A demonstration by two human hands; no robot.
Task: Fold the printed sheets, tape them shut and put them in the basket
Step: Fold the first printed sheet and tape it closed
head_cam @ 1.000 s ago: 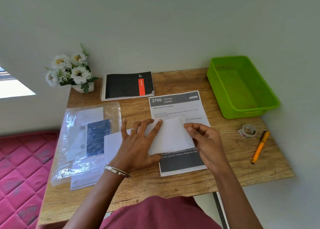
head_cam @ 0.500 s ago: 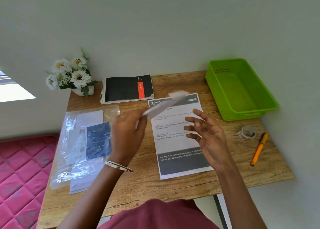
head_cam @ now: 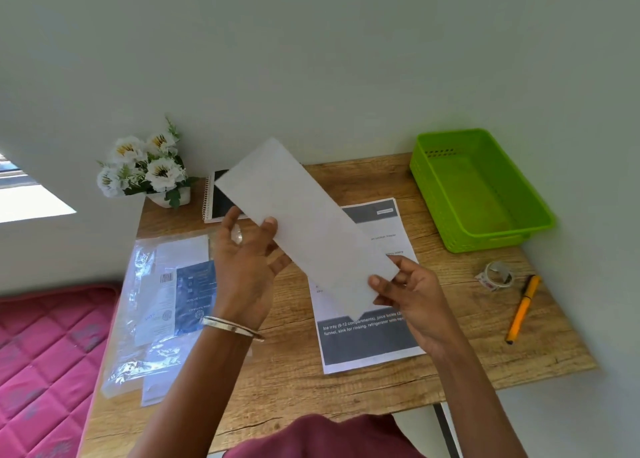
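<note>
A folded white sheet (head_cam: 304,225), a long narrow strip with its blank side facing me, is held in the air above the desk, slanting from upper left to lower right. My left hand (head_cam: 244,270) grips its left long edge with thumb on top. My right hand (head_cam: 408,295) pinches its lower right corner. Under it an unfolded printed sheet (head_cam: 367,340) with grey bands lies flat on the wooden desk (head_cam: 450,364). The green basket (head_cam: 485,229) stands at the back right, with nothing in it. A roll of clear tape (head_cam: 497,275) lies near the desk's right edge.
An orange pen (head_cam: 523,308) lies beside the tape. A clear plastic sleeve with papers (head_cam: 162,305) covers the desk's left side. A spiral notebook (head_cam: 220,201) and a pot of white flowers (head_cam: 145,167) stand at the back by the wall. A pink mattress (head_cam: 45,360) lies at the left.
The folded sheet went from pressed flat on the printed sheet to lifted off the desk by my left hand. My right hand has now taken hold of its lower corner.
</note>
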